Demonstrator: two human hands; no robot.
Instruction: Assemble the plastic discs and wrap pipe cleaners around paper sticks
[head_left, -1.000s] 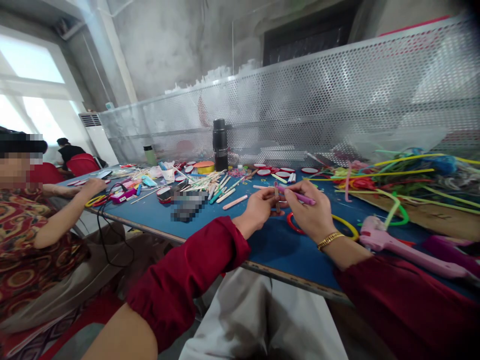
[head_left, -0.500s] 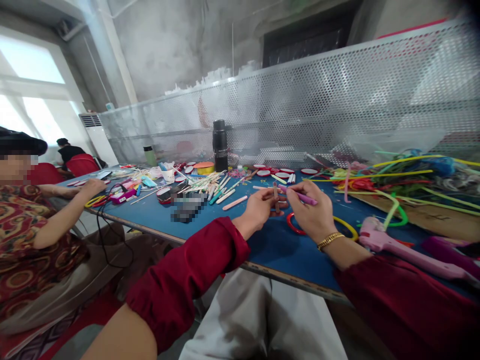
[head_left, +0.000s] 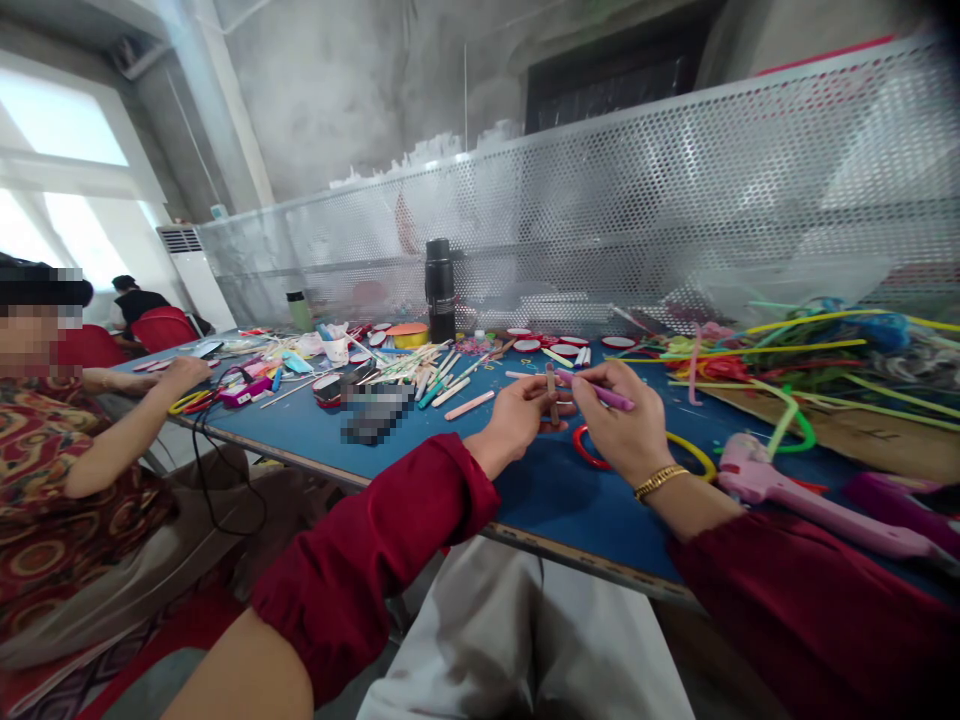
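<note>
My left hand [head_left: 519,415] is closed around a thin brownish stick [head_left: 553,393] that stands upright between its fingers. My right hand [head_left: 624,425] pinches a purple stick [head_left: 600,390] lying crosswise, its left end meeting the upright stick. Both hands hover just above the blue table [head_left: 540,490], close together. A red ring [head_left: 586,447] and a yellow ring [head_left: 694,452] lie on the table under my right hand. A gold bracelet circles my right wrist.
A pink glue gun [head_left: 795,492] lies right of my hands. Coloured sticks [head_left: 420,375] and red-rimmed lids [head_left: 570,347] litter the table's middle, beside a black flask [head_left: 440,290]. Long coloured strips [head_left: 817,355] pile up at the right. Another person [head_left: 60,460] sits at the left.
My hands have barely shifted; the right hand's purple stick sits slightly lower against the upright stick than a second ago.
</note>
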